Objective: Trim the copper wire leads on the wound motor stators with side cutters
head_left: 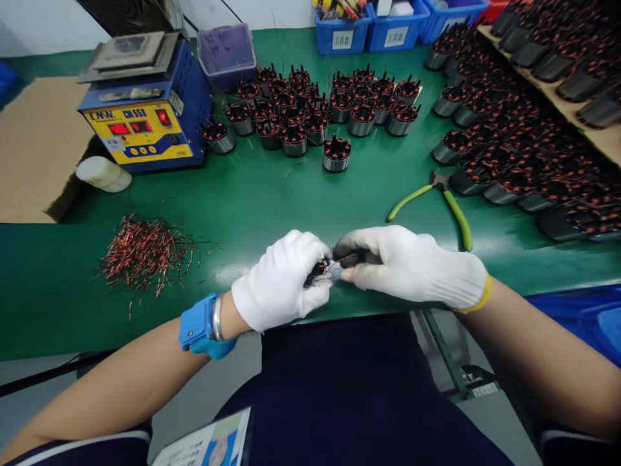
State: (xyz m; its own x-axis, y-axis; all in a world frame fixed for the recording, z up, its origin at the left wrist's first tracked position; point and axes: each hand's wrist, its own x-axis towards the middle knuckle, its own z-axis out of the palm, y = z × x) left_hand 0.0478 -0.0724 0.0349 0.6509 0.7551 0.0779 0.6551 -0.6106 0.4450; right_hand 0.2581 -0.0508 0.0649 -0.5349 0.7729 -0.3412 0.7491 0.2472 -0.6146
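Observation:
Close to the table's front edge, my left hand (286,281), in a white glove, is wrapped around a wire-wound motor stator (317,268). Most of this stator is hidden by the fingers. A thin copper wire (337,262) sticks out of it to the right. My right hand (398,265), in a white glove with dark fingertips, has its fingers curled at the wire's far end and appears to pinch it; the exact contact is hard to see. Green-handled cutters (440,181) lie spread apart beyond my right hand. One stator (336,154) stands alone farther back.
Several more stators (294,139) crowd the back of the green table (233,200), with others (485,168) at right. Left are a heap of copper wire pieces (145,255), a blue-yellow CM 558 device (145,123), a white cylinder (103,175) and cardboard (43,149). Blue bins (342,39) stand behind.

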